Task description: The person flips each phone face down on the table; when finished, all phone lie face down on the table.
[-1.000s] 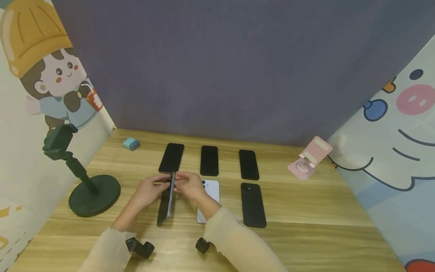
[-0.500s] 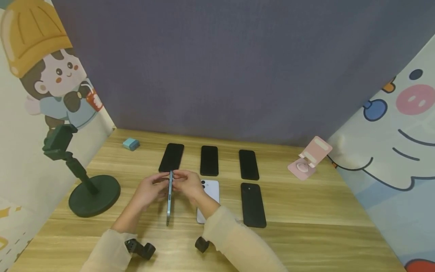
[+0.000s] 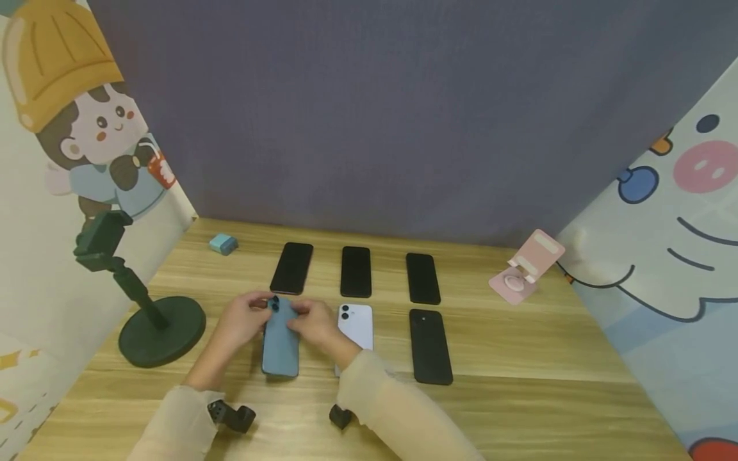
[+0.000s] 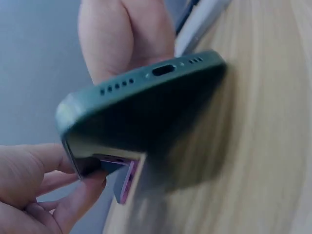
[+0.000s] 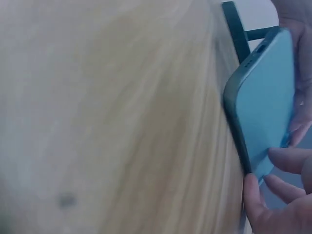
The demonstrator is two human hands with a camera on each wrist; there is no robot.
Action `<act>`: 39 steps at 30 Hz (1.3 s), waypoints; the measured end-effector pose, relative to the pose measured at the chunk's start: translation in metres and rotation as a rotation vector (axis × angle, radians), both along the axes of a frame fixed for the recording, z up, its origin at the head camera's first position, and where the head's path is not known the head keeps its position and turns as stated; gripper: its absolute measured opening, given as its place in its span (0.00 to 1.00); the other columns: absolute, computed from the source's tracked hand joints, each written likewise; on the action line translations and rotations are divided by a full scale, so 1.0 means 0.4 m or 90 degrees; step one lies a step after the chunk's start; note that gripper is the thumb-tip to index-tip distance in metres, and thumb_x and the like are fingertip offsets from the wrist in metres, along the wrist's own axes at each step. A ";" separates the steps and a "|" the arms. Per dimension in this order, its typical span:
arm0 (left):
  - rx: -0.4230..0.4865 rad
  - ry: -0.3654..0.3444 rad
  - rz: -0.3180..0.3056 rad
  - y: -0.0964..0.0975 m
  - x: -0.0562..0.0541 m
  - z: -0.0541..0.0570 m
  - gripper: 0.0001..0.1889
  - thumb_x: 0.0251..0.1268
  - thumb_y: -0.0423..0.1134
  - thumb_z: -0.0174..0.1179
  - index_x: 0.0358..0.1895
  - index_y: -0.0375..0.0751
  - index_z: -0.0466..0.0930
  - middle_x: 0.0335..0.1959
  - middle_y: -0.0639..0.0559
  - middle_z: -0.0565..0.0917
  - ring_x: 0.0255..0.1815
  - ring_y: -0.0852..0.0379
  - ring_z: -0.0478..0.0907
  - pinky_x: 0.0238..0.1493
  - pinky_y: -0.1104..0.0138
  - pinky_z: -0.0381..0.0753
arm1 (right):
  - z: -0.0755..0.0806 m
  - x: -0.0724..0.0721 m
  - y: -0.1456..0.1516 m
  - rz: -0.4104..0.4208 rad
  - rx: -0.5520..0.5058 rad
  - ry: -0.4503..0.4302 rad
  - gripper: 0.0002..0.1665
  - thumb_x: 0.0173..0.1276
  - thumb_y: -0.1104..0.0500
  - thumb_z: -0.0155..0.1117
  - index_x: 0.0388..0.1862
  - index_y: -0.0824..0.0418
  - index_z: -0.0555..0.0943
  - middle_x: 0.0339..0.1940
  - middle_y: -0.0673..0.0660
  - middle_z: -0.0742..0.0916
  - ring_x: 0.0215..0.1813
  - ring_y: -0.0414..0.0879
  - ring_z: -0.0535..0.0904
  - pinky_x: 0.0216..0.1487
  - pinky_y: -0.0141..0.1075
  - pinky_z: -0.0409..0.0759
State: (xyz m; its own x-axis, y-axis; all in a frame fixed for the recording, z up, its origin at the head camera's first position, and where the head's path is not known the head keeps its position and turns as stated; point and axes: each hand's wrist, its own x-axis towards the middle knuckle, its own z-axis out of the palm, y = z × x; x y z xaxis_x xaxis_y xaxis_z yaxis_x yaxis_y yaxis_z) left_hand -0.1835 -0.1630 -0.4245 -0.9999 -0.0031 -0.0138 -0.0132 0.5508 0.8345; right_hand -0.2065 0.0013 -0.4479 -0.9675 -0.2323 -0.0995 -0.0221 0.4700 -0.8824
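A blue phone [image 3: 280,346] is held by both hands, its back with the camera lenses facing up in the head view. The left hand [image 3: 242,320] pinches its upper left edge. On the opposite edge the right hand [image 3: 317,325] holds it between thumb and fingers [image 5: 280,214]. In the left wrist view the bottom end of the phone [image 4: 146,83] shows a charging port, and its dark screen side tilts above the table. Just right of the right hand lies a white phone [image 3: 357,323], partly covered by the forearm.
Three dark phones, left [image 3: 291,267], middle [image 3: 355,271] and right [image 3: 423,278], lie in a back row. A black phone [image 3: 431,346] lies front right. A green stand [image 3: 161,330], a blue charger block [image 3: 223,243] and a pink folding stand [image 3: 536,255] sit around them.
Both hands have turned the blue phone from lying on its screen-like dark side view, through edge-on, to back up. It has shifted slightly left, and the hands have moved apart.
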 end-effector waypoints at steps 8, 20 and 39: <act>-0.090 0.027 -0.012 -0.026 -0.015 -0.037 0.20 0.58 0.29 0.64 0.54 0.24 0.77 0.40 0.33 0.82 0.40 0.40 0.80 0.38 0.53 0.81 | 0.009 -0.003 -0.017 0.009 0.162 0.049 0.24 0.57 0.63 0.73 0.55 0.61 0.83 0.35 0.51 0.84 0.37 0.40 0.78 0.38 0.29 0.77; -0.097 0.015 -0.009 -0.032 -0.021 -0.050 0.21 0.58 0.30 0.65 0.54 0.24 0.78 0.41 0.33 0.82 0.40 0.41 0.80 0.37 0.54 0.81 | 0.013 -0.007 -0.028 -0.007 0.231 0.064 0.26 0.56 0.61 0.74 0.55 0.58 0.83 0.32 0.48 0.82 0.35 0.39 0.76 0.39 0.30 0.76; -0.145 0.004 -0.023 0.004 -0.034 -0.027 0.25 0.59 0.33 0.66 0.57 0.22 0.74 0.44 0.31 0.77 0.41 0.40 0.77 0.37 0.53 0.80 | 0.041 0.001 0.024 0.074 0.176 0.037 0.26 0.62 0.61 0.69 0.60 0.65 0.79 0.47 0.58 0.85 0.50 0.48 0.80 0.50 0.36 0.78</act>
State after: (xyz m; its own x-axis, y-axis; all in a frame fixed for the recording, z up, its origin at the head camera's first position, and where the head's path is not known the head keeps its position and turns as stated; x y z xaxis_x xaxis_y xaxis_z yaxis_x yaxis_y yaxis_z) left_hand -0.1972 -0.1613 -0.4353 -0.9995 0.0310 -0.0114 0.0146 0.7255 0.6880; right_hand -0.2061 0.0111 -0.4316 -0.9421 -0.3133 -0.1192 -0.1367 0.6838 -0.7168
